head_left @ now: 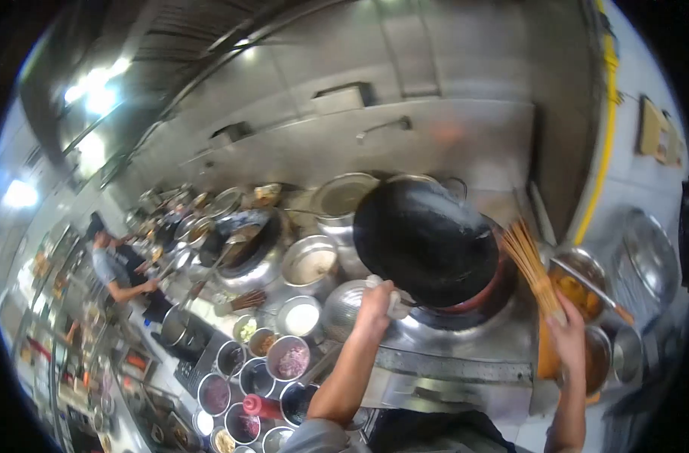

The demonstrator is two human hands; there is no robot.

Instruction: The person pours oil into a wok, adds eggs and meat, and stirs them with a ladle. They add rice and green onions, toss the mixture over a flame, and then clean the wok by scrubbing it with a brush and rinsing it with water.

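A large black wok (pixel 424 241) sits tilted over the burner on the steel range. My left hand (pixel 375 303) is closed round its near-left handle, with a white cloth (pixel 394 296) at the grip. To the right of the wok, my right hand (pixel 565 332) is wrapped round the lower end of a bamboo wok brush (pixel 532 268), its bristles pointing up toward the back. A round perforated strainer (pixel 346 309) lies beside my left hand. Close to my right hand stands a metal pot with yellow-orange contents (pixel 578 283), a ladle (pixel 586 287) across it.
Metal tubs of ingredients crowd the left front, among them chopped onion (pixel 292 361) and a red squeeze bottle (pixel 262 407). A second wok (pixel 242 238) stands further left, beyond a steel pot (pixel 310 260). A co-worker (pixel 118 264) stands at the range's far end. A faucet (pixel 386 128) juts from the back wall.
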